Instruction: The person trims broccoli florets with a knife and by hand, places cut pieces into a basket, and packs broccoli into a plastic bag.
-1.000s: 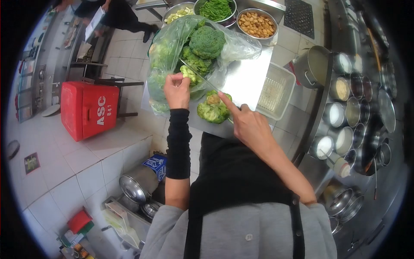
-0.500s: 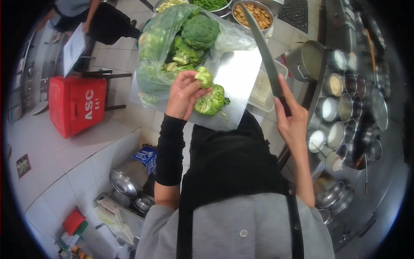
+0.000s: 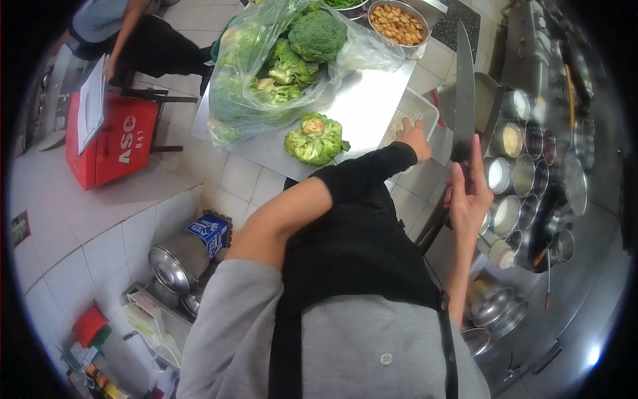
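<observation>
Metal table point(image 3: 369, 100), kitchen setting. Broccoli head point(image 3: 316, 139) on it near front edge, roundish, cut stalk up, bag point(image 3: 232, 110) just beyond. Lies left of both hands, left hand point(image 3: 413, 141) nearer. That one's over basket point(image 3: 411, 106), fingers loosely bent, can't tell if holding anything. Right hand point(image 3: 470, 198) wrapped round knife point(image 3: 465, 100), blade pointing forward.

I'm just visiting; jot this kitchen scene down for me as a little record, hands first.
Left hand: over the white basket; grasp unclear
Right hand: holding a knife, blade pointing away from the wearer
Metal table: broccoli head, stem side up
Plastic bag: more broccoli
Background: another person holding papers by a red box
</observation>
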A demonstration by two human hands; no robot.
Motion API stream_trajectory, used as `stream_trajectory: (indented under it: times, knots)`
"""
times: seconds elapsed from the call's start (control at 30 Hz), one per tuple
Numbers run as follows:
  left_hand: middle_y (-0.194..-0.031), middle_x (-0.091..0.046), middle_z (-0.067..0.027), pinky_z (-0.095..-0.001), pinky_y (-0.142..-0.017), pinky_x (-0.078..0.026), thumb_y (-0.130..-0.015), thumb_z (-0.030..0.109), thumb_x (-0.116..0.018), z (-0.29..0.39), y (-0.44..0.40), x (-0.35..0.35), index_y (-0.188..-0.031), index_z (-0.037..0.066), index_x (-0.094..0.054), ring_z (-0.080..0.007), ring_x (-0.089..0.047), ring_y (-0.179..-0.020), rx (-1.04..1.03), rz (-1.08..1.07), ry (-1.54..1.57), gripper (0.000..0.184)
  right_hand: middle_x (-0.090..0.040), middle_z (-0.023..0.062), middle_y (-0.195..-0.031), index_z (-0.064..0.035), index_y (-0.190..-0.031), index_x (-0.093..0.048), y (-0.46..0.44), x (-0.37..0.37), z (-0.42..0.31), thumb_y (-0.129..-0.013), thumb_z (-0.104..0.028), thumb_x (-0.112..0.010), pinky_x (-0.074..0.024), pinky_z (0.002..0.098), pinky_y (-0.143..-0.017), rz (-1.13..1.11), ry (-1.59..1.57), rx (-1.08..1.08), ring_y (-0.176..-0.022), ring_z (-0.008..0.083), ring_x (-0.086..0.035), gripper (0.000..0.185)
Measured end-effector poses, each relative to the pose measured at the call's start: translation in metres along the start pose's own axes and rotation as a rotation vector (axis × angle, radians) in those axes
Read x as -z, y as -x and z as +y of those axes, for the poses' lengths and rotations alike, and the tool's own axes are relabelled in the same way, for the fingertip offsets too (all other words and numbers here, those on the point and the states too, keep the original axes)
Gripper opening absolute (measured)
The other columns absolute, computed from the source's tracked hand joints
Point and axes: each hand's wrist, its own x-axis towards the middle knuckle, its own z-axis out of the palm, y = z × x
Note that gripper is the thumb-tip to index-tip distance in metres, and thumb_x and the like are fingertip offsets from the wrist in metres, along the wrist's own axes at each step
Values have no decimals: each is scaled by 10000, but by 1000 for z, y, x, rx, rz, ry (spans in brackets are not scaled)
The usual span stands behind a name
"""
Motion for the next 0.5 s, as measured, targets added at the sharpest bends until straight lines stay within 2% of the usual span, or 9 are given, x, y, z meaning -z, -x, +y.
stream_trajectory:
  times: [0.1,0.17,0.23,0.3,0.37,0.4,0.47,0.5]
  knots:
    - [-1332,-604,-268,-516,-1001,-561,-914,164,-693,-3,51,58,-1356,-26,-610,-431,-697,-1121,-377,4,90,489,-608,-28,-737,-215,-1634,-490,12,3,9,-1049,-83,-675,-397,235,-485,-27,-40,-62,-535,31,-463,628]
    - [-1247,-672,-225,-442,-945,-582,-951,117,-673,-7,92,124,-1298,-3,-663,-353,-716,-1079,-436,-23,217,367,-612,-18,-733,-204,-1641,-477,16,2,16,-1050,-102,-683,-397,243,-467,-36,-72,-85,-515,37,-471,634]
    - [-1154,-716,-174,-375,-899,-581,-969,79,-656,-32,127,168,-1240,16,-700,-259,-715,-1045,-371,170,414,282,-623,-1,-734,-160,-1624,-489,21,-5,13,-1046,-132,-701,-397,248,-455,-17,-120,-104,-507,41,-478,616]
    - [-1237,-699,-138,-357,-892,-583,-966,66,-682,-80,148,202,-1276,40,-691,-226,-709,-1023,-244,432,254,311,-630,12,-732,-108,-1557,-538,26,-8,14,-1045,-163,-710,-396,253,-446,-48,-113,-151,-503,45,-484,543]
    - [-1374,-637,-152,-371,-895,-589,-965,119,-743,-143,164,209,-1441,86,-604,-267,-694,-1131,-37,573,108,497,-633,23,-727,-49,-1439,-624,29,-10,23,-1047,-193,-712,-396,257,-440,-131,-50,-222,-504,50,-491,426]
    - [-1424,-591,-168,-382,-897,-600,-963,131,-757,-163,167,206,-1490,105,-554,-291,-675,-1175,66,498,279,565,-650,86,-727,17,-1220,-659,29,-8,24,-1054,-207,-699,-428,307,-469,-229,53,-242,-497,117,-528,281]
    - [-1525,-500,-201,-405,-899,-621,-960,156,-785,-188,170,203,-1589,142,-455,-338,-636,-1265,259,351,632,710,-650,138,-739,30,-1152,-650,30,-8,12,-1053,-204,-694,-449,337,-508,-397,193,-122,-536,174,-568,258]
    - [-1553,-455,-221,-422,-897,-632,-958,167,-793,-186,171,202,-1613,153,-411,-354,-622,-1285,277,330,721,758,-650,164,-745,37,-1118,-645,30,-10,6,-1052,-203,-691,-460,352,-528,-479,264,-58,-556,203,-588,253]
